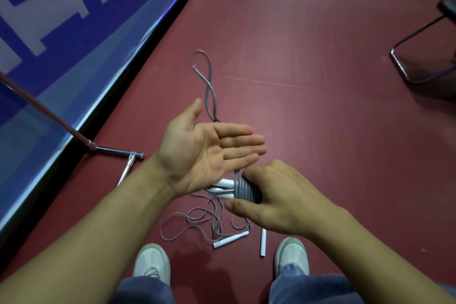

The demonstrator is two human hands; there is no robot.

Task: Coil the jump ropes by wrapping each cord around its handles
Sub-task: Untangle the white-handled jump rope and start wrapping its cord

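The right hand (278,195) has its grip closed round the gray coil (245,189) wound on the white handles (223,186), the left hand (204,153) is open just beside it (palm up, fingers straight), and a second rope (230,239) sprawls loose on the floor (320,106) between the shoes (151,261).
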